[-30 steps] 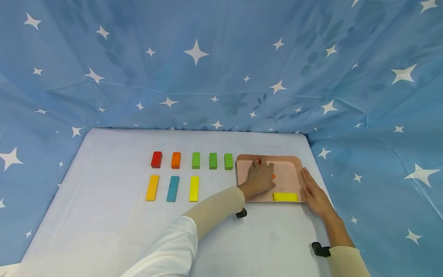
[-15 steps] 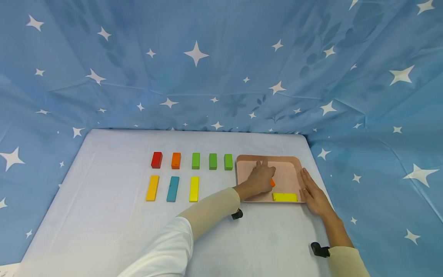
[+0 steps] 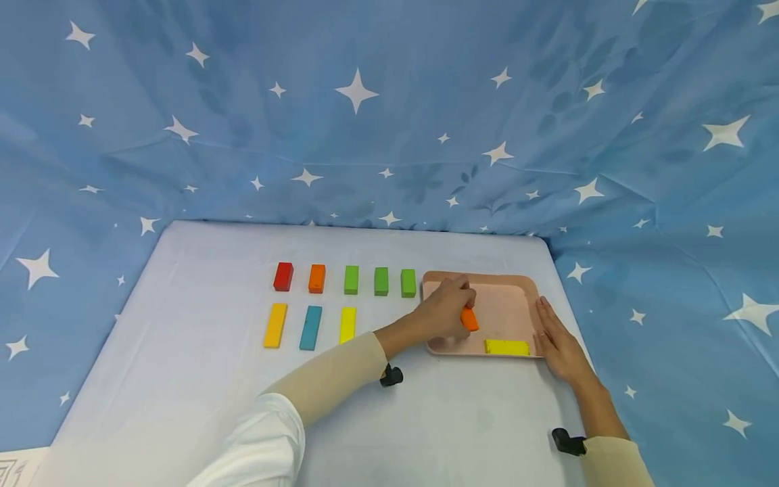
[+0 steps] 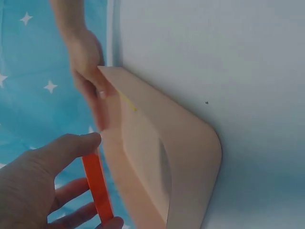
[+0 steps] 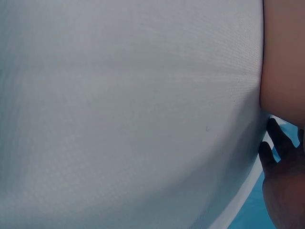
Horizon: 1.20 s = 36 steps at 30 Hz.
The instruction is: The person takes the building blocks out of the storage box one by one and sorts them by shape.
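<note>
The left hand (image 3: 443, 308) pinches an orange block (image 3: 468, 318) between thumb and fingers, just above the pink tray (image 3: 511, 308), left of its middle. A yellow block (image 3: 506, 347) lies along the tray's near edge. The right hand (image 3: 556, 341), fingers straight and together, rests flat against the tray's right rim. Left of the tray sit two rows on the table (image 3: 182, 379): far, red (image 3: 282, 276), orange (image 3: 316, 278) and three green blocks (image 3: 381, 281); near, amber (image 3: 275, 325), teal (image 3: 310, 327) and yellow bars (image 3: 347, 325).
</note>
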Available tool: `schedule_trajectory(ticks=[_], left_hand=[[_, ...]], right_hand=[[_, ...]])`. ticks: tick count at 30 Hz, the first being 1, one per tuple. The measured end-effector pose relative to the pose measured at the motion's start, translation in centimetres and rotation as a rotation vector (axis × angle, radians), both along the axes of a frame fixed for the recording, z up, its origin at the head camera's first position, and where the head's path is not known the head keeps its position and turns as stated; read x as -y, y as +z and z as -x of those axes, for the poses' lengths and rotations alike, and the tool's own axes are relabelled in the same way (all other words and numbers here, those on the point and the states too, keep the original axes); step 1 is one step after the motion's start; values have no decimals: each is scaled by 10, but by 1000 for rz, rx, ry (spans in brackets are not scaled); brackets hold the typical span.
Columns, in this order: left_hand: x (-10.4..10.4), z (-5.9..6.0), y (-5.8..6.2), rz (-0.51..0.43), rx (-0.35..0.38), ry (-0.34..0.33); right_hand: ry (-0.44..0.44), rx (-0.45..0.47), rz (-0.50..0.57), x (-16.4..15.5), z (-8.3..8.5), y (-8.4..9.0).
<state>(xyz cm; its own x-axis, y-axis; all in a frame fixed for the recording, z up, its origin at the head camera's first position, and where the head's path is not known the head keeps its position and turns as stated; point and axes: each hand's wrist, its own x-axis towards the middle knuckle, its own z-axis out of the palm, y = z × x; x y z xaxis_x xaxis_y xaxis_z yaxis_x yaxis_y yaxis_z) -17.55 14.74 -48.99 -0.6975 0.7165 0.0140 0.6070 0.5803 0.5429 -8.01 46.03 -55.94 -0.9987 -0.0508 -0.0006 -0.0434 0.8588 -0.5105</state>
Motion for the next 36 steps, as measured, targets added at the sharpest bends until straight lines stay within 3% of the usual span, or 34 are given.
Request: schedule_trajectory(ticks=[5,8,17,30,36], left_hand=[[40,-3,14,-37,-7,-57],[66,-3,15,-53,2,-65],[131,-8,-8,14,99,-16],[156,-11,-46,26,83,-36],[159,-11,-53,28,108,-29]], right_hand=[[-12,6,2,-1,-1,3],[-21,-10,4,-3,-2,5],[-35,3,0,-5,-3,6],[-12,-15,24,-1,-1,3],[-18,3,20,2,-2,1]])
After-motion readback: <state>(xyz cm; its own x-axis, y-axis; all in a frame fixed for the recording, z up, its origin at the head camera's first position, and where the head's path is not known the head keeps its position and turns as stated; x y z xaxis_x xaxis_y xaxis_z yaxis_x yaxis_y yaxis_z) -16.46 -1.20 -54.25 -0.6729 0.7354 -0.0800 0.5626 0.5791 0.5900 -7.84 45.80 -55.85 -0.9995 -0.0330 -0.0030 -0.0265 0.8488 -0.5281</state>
